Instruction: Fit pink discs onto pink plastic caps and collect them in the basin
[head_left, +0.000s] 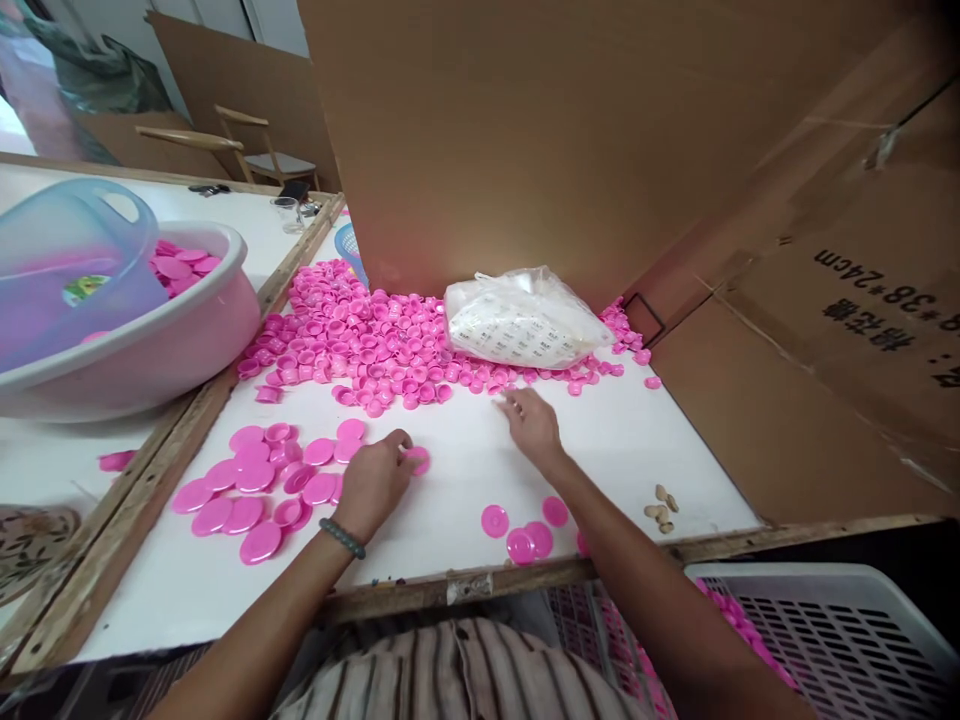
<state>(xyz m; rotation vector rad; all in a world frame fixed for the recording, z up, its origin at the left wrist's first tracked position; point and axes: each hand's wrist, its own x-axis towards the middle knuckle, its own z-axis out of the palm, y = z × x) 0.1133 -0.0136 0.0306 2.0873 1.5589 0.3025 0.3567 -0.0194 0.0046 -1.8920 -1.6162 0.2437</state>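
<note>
My left hand (377, 482), with a beaded bracelet at the wrist, pinches a round pink disc (417, 460) above the white tabletop (442, 500). Beside it lies a loose group of larger pink discs (255, 475), some flat and some showing a raised rim. My right hand (532, 425) is at the near edge of a heap of small pink caps (390, 335). Its thumb and fingers are drawn together; whatever is between them is too small to make out. Nearer my body, several flat pink discs (540, 540) lie on the table.
A filled clear plastic bag (529, 320) rests on the caps against tall cardboard (525, 130). At left stands a large pink basin (150, 350) holding a blue tub (127, 280). Nutshell-like bits (661, 508) lie near the right edge. Below is a white basket (847, 590) with pink pieces.
</note>
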